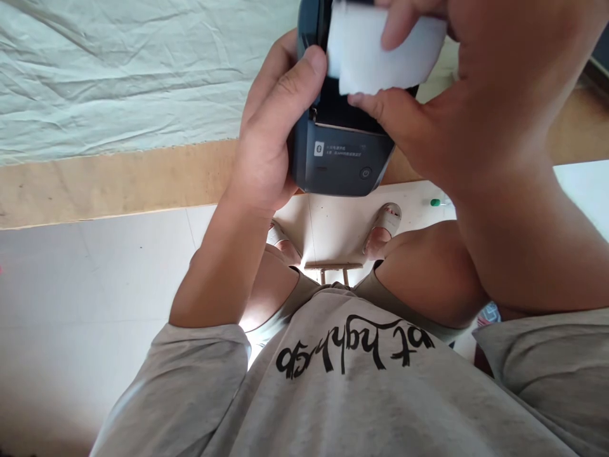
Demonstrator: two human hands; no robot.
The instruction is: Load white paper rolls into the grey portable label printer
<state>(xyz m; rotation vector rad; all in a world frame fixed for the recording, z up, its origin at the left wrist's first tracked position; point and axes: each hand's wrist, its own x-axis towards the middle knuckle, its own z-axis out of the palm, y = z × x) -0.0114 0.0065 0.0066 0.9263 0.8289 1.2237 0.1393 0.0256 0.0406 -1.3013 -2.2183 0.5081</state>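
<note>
A dark blue-grey portable label printer is held up over the front edge of the table, its power button and Bluetooth mark facing me. My left hand wraps round its left side, the thumb lying along the rim of the dark opening. In my right hand is a white paper roll, pinched with the thumb at its lower edge and a finger on its face. The roll sits at or over the printer's opening; how deep it goes, I cannot tell. The printer's far end is cut off by the top of the view.
A wrinkled pale green cloth covers the table, with a bare wooden edge along the front. Below are my legs, slippered feet and a small wooden rung. Something with a green cap lies on the pale floor. A dark object stands at the far right.
</note>
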